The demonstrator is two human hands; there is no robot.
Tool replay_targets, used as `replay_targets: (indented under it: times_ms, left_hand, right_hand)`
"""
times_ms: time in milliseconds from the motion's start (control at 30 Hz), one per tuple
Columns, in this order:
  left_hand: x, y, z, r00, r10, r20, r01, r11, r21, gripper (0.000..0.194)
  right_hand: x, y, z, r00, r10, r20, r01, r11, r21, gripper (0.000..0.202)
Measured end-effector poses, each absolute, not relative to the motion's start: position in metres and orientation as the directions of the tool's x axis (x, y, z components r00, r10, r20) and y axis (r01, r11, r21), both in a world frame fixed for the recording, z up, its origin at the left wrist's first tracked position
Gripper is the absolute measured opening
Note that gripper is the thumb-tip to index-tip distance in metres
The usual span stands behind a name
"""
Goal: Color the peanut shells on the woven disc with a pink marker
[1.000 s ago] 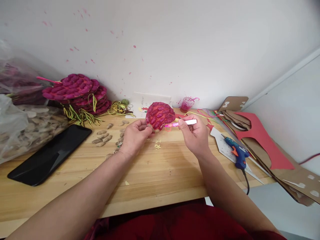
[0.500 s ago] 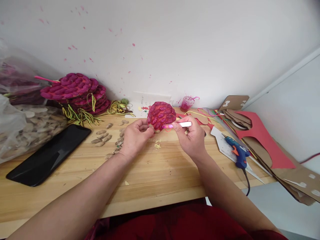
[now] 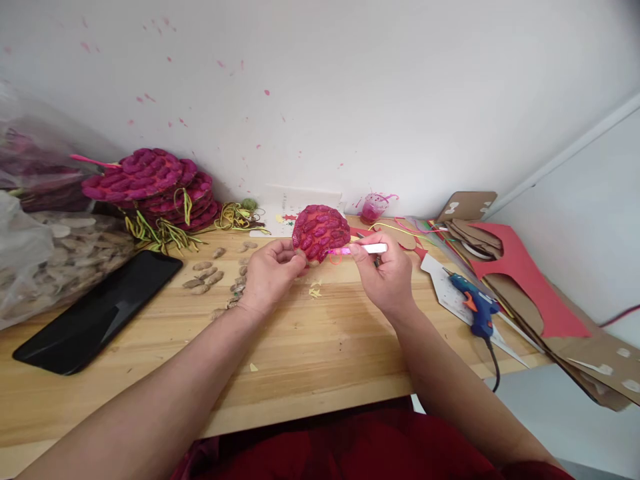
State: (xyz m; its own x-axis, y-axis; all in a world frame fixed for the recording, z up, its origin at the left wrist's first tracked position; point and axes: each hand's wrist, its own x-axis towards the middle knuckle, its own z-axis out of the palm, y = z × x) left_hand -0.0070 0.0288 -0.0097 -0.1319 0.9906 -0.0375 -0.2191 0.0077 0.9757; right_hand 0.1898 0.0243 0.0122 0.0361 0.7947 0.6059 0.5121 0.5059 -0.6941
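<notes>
In the head view, my left hand pinches the lower left edge of a round disc covered with magenta-painted peanuts, tilted up above the table. My right hand is closed round a paintbrush with a white handle. Its pink-stained end touches the disc's lower right edge. One peanut at the bottom edge of the disc looks pale. Just left of my left wrist lie several unpainted peanuts. A cup of pink paint stands behind my right hand.
A stack of magenta peanut discs with yellow-green cords and a clear bag of peanuts stand left. Nearby lies a black phone. On the right are a blue glue gun, red card and cardboard pieces.
The disc and my left hand have shifted slightly left. My right hand has moved a little to the right, with the brush still at the disc's edge.
</notes>
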Motion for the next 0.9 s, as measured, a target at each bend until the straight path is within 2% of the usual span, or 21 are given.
replay_targets:
  times_ms: [567, 767, 900]
  left_hand:
    - [-0.0073, 0.0279, -0.0096, -0.142, 0.989, -0.032, -0.193, 0.004, 0.981, 0.029]
    - [-0.0073, 0.0288, -0.0124, -0.138, 0.990, -0.033, -0.187, 0.007, 0.982, 0.030]
    - [-0.0071, 0.0295, -0.0139, -0.133, 0.990, -0.049, -0.243, 0.016, 0.970, 0.029]
  right_hand:
    - [0.1886, 0.0240, 0.0126, -0.031, 0.750, 0.660, 0.523, 0.575, -0.629, 0.015]
    - [0.1916, 0.0263, 0.0107, 0.050, 0.765, 0.643, 0.521, 0.529, -0.670, 0.015]
    - [0.1907, 0.0257, 0.0104, 0.026, 0.771, 0.636, 0.481, 0.548, -0.684, 0.015]
